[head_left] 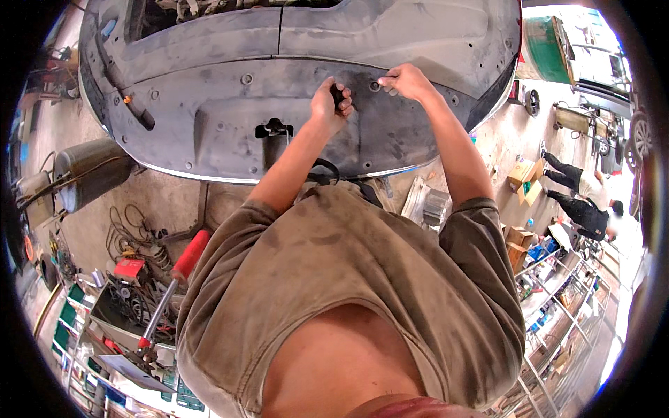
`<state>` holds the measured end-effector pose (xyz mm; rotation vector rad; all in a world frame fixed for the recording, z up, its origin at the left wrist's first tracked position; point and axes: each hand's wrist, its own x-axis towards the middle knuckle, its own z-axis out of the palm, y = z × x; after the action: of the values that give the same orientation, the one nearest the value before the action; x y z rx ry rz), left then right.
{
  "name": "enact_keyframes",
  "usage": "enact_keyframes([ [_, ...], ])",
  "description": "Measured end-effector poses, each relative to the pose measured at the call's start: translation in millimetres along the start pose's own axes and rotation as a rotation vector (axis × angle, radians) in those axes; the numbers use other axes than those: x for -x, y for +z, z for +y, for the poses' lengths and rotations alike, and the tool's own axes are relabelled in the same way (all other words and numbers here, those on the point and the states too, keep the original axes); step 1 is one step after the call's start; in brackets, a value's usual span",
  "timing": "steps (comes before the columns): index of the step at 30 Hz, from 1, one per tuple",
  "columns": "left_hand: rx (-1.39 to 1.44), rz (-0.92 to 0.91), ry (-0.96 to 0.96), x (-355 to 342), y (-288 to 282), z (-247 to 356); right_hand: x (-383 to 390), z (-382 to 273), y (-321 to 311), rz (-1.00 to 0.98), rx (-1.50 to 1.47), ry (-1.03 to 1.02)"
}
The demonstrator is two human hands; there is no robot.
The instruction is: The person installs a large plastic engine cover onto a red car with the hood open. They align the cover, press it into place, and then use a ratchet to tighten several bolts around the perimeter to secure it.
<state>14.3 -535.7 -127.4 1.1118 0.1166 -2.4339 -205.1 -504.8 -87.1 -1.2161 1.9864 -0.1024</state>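
In front of me a large grey, dusty car panel [244, 104] stretches across the top of the head view, with several round holes in it and a latch [274, 128] near its lower middle. My left hand [330, 104] is curled in front of the panel around something small and dark, its kind hidden by the fingers. To its right, my right hand [407, 82] pinches thumb and fingers together beside a round hole [375, 86] in the panel. Whatever lies between those fingertips is too small to make out.
A grey tank [94, 174] stands at left. Behind it lie coiled hoses [129, 230], and a red-handled jack [190, 256] is beside me. Cardboard boxes [524, 174] and two people [582, 198] are at right. A loaded metal rack [557, 299] stands at lower right.
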Motion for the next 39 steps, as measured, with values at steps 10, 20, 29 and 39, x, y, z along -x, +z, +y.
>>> enact_keyframes([
  [10, -0.194, 0.025, 0.060, -24, 20, 11, -27, -9, -4, -0.111, 0.323, 0.053],
  [20, -0.651, 0.101, 0.257, -40, 27, -9, -28, -4, 0, -0.057, 0.306, -0.133],
  [29, -0.543, 0.020, 0.221, -52, 29, -10, -24, -26, 26, 0.294, 0.166, 0.081],
  [39, -0.672, 0.170, 0.522, -17, -19, 24, 22, 59, 31, 0.496, -0.494, -0.178],
])
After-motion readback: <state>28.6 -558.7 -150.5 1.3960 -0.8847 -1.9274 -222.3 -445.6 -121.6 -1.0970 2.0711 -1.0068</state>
